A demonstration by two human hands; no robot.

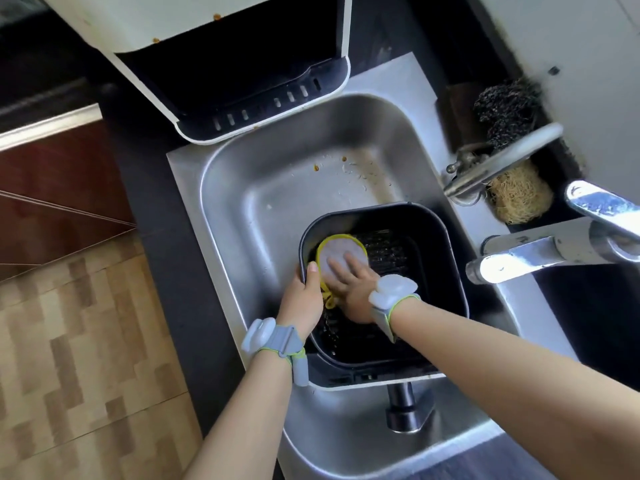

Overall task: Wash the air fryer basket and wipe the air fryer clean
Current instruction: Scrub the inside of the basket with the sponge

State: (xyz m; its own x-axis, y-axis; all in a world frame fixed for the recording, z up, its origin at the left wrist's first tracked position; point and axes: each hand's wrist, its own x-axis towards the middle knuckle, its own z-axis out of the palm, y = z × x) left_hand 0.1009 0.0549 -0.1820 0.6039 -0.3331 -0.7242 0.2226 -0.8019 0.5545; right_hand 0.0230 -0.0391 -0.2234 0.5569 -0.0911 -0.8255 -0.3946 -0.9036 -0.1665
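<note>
The black air fryer basket sits in the steel sink, its handle pointing toward me. My left hand grips the basket's left rim, thumb over the edge. My right hand presses a round white scrubbing pad with yellow trim against the inside left wall of the basket, fingers straight on it. The white air fryer body stands behind the sink with its dark cavity open and brown crumbs on its front.
Two chrome taps reach over the sink's right rim. A steel wool pad and a straw-coloured scourer lie at the back right. Food bits dot the sink bottom. The counter's left edge drops to a tiled floor.
</note>
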